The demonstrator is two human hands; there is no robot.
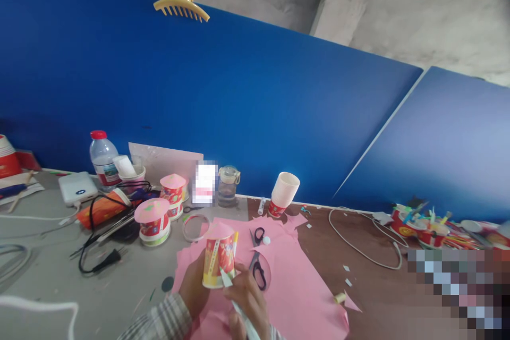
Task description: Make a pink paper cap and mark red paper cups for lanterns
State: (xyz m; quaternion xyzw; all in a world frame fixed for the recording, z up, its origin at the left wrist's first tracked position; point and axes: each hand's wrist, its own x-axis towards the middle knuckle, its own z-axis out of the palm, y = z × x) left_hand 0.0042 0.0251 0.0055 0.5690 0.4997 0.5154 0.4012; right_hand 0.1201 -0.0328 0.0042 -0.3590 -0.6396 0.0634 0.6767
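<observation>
My left hand is wrapped round a red and yellow paper cup with a pink paper cone top, held upright over a pink paper sheet. My right hand is closed on a thin white and green pen-like tool, whose tip touches the cup's lower side. Black-handled scissors lie on the pink sheet just right of the cup. Two more cups with pink tops stand to the left.
A stack of paper cups leans at the back. A water bottle, white power bank, black cables, tape ring, small jar and white cord crowd the desk. Blue partition carries a yellow hair clip.
</observation>
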